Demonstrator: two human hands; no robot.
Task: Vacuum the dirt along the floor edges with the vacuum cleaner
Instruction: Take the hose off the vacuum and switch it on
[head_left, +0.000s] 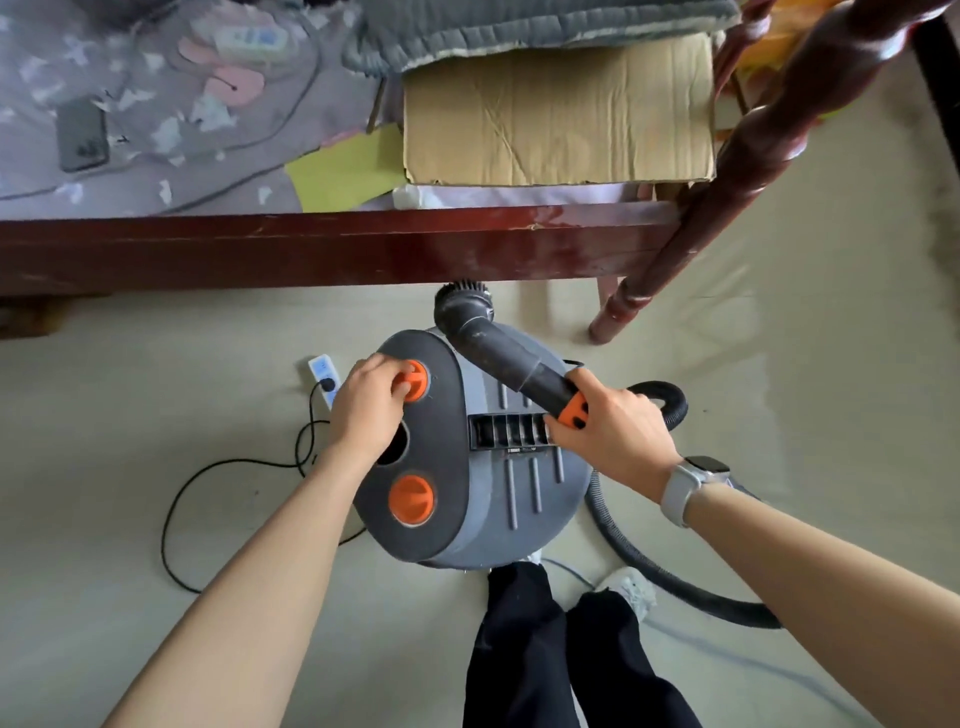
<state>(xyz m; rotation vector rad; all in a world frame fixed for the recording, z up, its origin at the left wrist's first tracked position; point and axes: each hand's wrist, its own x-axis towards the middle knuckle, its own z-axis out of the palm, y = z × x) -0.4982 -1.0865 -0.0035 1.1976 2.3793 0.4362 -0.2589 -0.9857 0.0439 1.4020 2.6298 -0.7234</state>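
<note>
Here the vacuum cleaner (483, 457) is seen from above, standing on the floor (156, 395) just in front of the wooden bed frame (311, 249), close to the person's legs. The left hand (363, 405) is set on the upper orange knob (415, 387) of the dark top panel, its fingers curled round the knob's near side; a second orange knob (410, 500) lies untouched nearer the body. The right hand (608, 431) is clamped on the orange collar of the suction wand (524, 369), which is held across the lid with its round brush nozzle (462, 304) pointing at the bed frame. The step in hand is judged to be switching on or setting the machine, so no edge is being cleaned yet. Next, the nozzle would need to be lowered to the floor line under the frame, with the hose (670, 561) and the power cord (218, 467) from the power strip (324, 379) kept clear.
</note>
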